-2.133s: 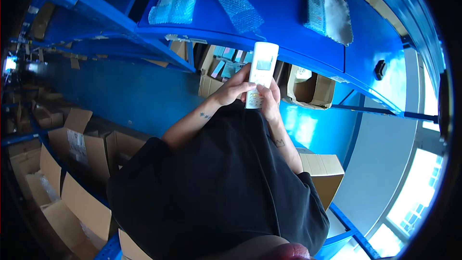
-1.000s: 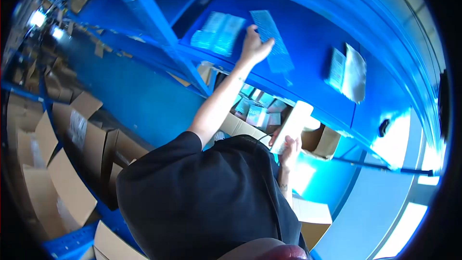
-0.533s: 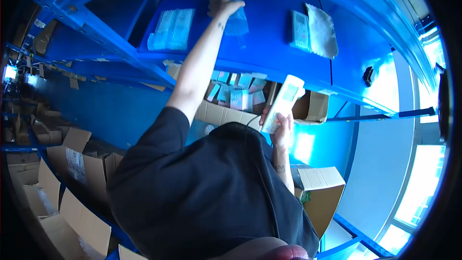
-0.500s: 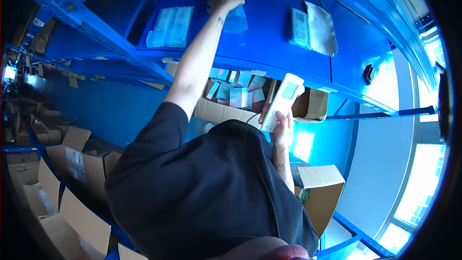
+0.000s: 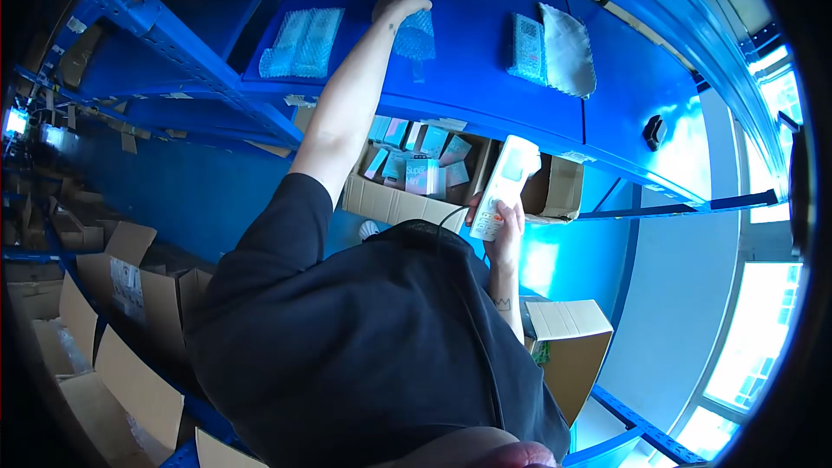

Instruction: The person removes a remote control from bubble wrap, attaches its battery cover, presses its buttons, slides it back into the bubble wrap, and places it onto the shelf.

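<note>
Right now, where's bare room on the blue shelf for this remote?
Free: the blue shelf between the bubble-wrap strip and wrapped packet, and between the silvery pouch and the black object. Crowded: the left end, around the left hand and folded bubble wrap.

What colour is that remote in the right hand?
The remote in the right hand is white, seen best in the head view.

Fisheye view, black at the corners, beams [image 5: 659,22] bowing near the rim. Daylight floods from windows [image 5: 754,338] around four o'clock, blown out to white. Glare whitens the blue shelf [image 5: 485,43] between two and three. Toward nine, cartons [image 5: 74,230] sink into soft, dim shadow. The centre looks fairly sharp.
</note>
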`<state>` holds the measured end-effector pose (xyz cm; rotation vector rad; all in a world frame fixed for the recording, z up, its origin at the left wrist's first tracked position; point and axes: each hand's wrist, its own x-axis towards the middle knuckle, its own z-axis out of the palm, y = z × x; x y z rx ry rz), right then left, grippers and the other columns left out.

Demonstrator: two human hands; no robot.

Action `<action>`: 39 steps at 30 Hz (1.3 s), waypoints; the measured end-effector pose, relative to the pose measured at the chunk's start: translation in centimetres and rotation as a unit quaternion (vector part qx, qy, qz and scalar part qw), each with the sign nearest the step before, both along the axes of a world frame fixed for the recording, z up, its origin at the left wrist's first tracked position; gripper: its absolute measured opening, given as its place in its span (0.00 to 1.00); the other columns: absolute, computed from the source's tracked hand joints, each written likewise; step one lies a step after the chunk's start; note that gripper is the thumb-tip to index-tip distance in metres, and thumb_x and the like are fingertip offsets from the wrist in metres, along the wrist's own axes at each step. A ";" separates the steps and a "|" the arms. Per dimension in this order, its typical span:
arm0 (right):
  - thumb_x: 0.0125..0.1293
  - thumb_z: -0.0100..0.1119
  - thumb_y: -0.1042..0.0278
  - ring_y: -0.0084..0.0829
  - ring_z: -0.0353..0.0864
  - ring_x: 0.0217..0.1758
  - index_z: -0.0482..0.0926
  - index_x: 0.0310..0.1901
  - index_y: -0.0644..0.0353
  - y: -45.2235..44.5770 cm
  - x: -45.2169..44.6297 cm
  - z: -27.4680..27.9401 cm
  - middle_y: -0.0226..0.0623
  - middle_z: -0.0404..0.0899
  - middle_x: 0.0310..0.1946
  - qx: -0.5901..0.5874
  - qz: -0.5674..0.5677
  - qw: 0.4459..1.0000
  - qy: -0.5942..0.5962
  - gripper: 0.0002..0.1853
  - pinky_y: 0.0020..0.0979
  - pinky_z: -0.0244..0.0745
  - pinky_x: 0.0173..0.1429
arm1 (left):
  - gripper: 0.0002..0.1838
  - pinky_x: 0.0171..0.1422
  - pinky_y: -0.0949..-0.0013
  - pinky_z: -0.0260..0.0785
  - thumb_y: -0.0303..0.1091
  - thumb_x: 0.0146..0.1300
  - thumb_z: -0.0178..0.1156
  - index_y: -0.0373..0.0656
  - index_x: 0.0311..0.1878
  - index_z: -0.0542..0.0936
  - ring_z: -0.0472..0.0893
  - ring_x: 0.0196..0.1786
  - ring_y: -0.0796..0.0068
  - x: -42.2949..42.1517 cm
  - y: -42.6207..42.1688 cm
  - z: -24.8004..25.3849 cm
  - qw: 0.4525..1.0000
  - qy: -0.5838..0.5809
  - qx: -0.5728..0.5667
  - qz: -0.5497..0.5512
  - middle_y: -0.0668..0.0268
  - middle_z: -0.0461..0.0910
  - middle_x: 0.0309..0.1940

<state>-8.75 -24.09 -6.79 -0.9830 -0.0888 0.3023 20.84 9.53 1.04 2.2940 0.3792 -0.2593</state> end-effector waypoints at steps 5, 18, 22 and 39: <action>0.71 0.46 0.58 0.41 0.83 0.32 0.64 0.62 0.63 0.0 -1.0 0.3 0.49 0.80 0.43 0.109 0.050 0.991 0.066 0.24 0.31 0.81 0.32 | 0.37 0.59 0.45 0.72 0.40 0.52 0.63 0.24 0.61 0.66 0.80 0.53 0.48 -4.2 -0.6 -1.7 0.958 -0.164 -0.213 0.104 0.39 0.74 0.54; 0.68 0.56 0.63 0.41 0.76 0.46 0.71 0.65 0.58 2.8 0.2 9.1 0.48 0.71 0.51 -0.371 -0.009 0.882 -0.291 0.24 0.34 0.77 0.39 | 0.12 0.59 0.51 0.74 0.27 0.58 0.54 0.36 0.45 0.77 0.82 0.51 0.62 -16.8 -3.1 -1.4 0.612 -0.228 -0.752 0.089 0.51 0.81 0.48; 0.64 0.62 0.66 0.42 0.74 0.49 0.76 0.61 0.55 4.2 0.5 11.1 0.48 0.70 0.50 -0.513 -0.070 0.765 -0.384 0.23 0.35 0.77 0.43 | 0.11 0.61 0.50 0.73 0.29 0.59 0.56 0.37 0.45 0.77 0.81 0.52 0.63 -19.4 -4.4 -0.3 0.623 -0.248 -0.726 0.154 0.53 0.80 0.49; 0.57 0.69 0.69 0.43 0.72 0.47 0.78 0.56 0.55 9.1 1.6 10.2 0.48 0.70 0.49 -0.562 -0.144 0.651 -0.490 0.23 0.39 0.71 0.49 | 0.12 0.60 0.56 0.72 0.33 0.61 0.57 0.39 0.47 0.76 0.81 0.48 0.68 -23.6 -9.1 0.1 0.569 -0.244 -0.762 0.190 0.60 0.80 0.45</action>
